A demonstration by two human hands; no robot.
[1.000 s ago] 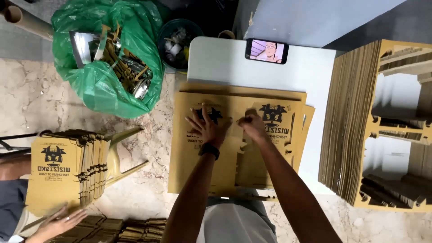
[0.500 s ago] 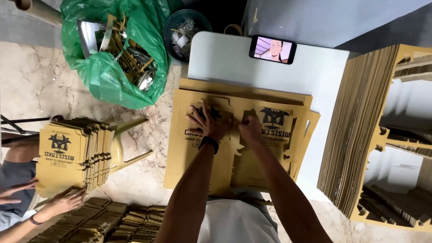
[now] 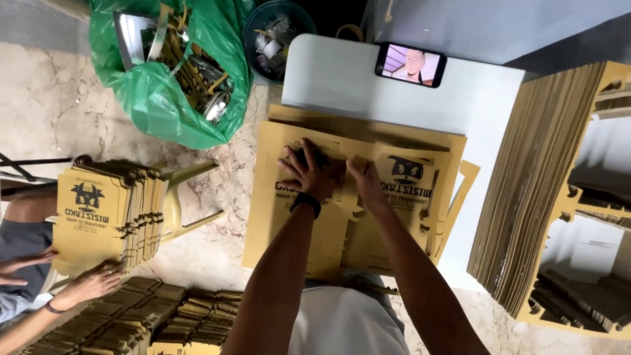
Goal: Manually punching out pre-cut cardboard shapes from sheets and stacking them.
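A tan printed cardboard sheet (image 3: 289, 217) with die-cut outlines lies on top of a pile of like sheets on the white table (image 3: 342, 79). My left hand (image 3: 309, 172), with a black band at the wrist, presses flat on the sheet's upper middle. My right hand (image 3: 365, 184) sits right beside it, fingers curled and pinching a cut piece of the sheet by a black printed emblem (image 3: 404, 171).
A phone (image 3: 410, 64) with a lit screen lies at the table's far edge. A green bag (image 3: 158, 98) of cardboard scraps and a dark bucket (image 3: 276, 33) stand on the floor. Tall stacks of sheets (image 3: 532, 197) rise at right. Another person's hand (image 3: 92, 283) holds a cardboard bundle (image 3: 98, 217) at left.
My view has shifted a little; both my hands stay on the top sheet and have drawn closer together. The other person's hand has moved up to the bundle at left.
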